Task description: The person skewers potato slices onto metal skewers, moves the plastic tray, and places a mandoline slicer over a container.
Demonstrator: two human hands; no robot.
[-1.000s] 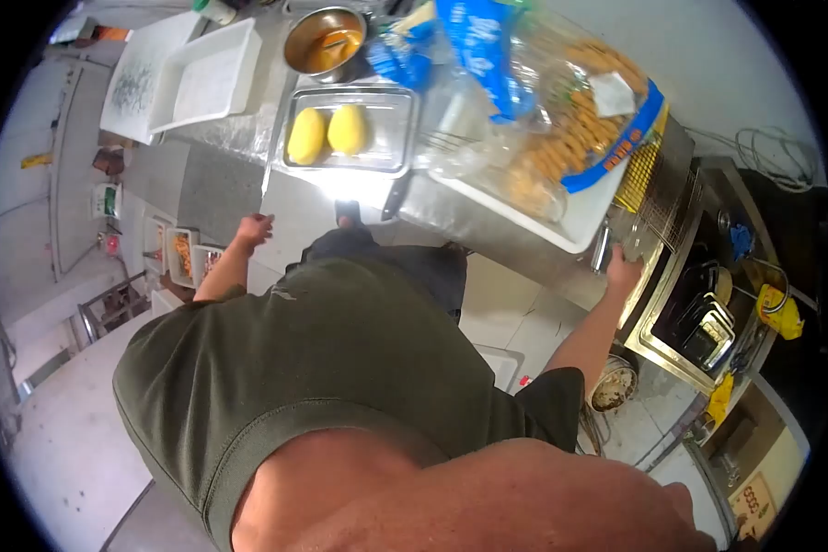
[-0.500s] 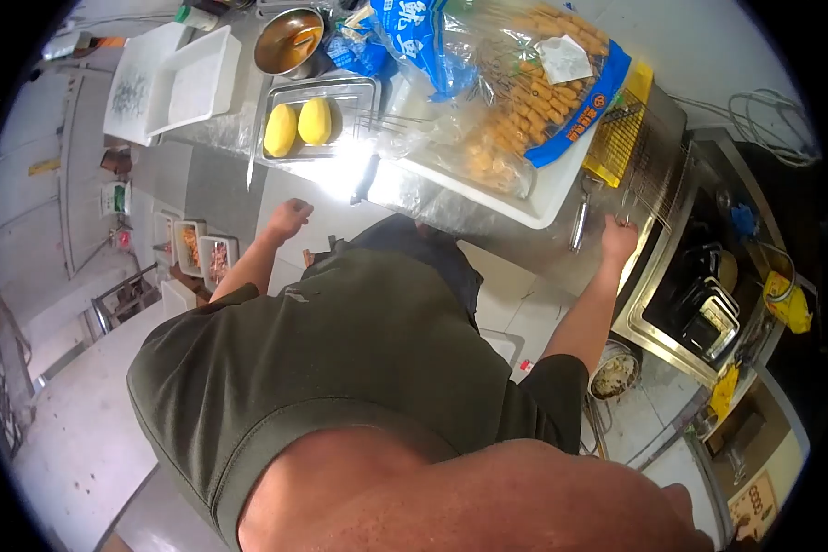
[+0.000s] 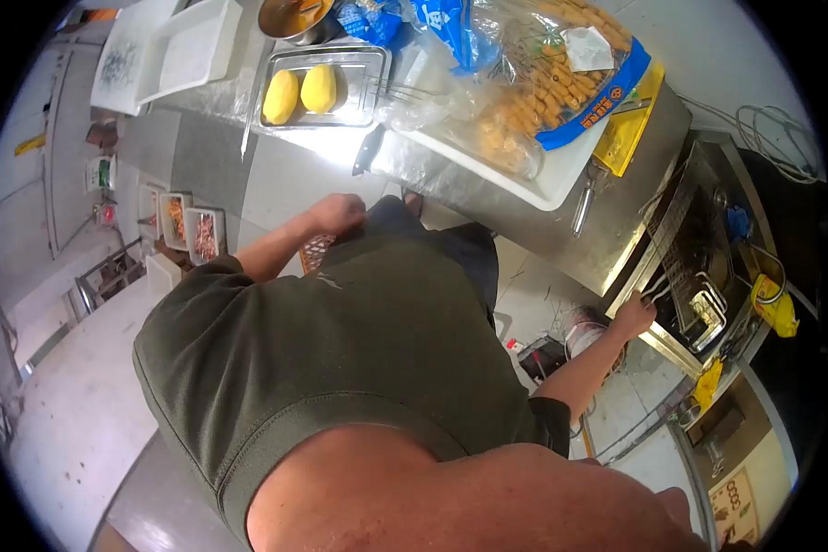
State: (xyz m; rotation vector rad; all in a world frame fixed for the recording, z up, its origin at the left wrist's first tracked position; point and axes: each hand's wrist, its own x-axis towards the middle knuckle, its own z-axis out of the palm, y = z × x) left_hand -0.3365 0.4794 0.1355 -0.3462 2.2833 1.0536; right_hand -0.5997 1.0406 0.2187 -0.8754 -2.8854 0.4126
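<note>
My left hand hangs before my body with its fingers curled in and no object showing in it. At the right, my right hand is closed around the wire handle of a mesh rack, which reaches over the metal basin. On the steel counter, a steel tray holds two peeled yellow pieces. Beside it, a white tray bears a clear bag of skewered food with a blue edge. A metal-handled tool lies near a yellow tray.
A metal pot and blue packets stand at the counter's back. A knife lies at its front edge. White tubs of food are at the left. A bucket stands on the floor below the basin.
My right hand has moved down and right from the counter to the basin, bringing the mesh rack off the yellow tray. My left hand has moved right, closer to my body's middle.
</note>
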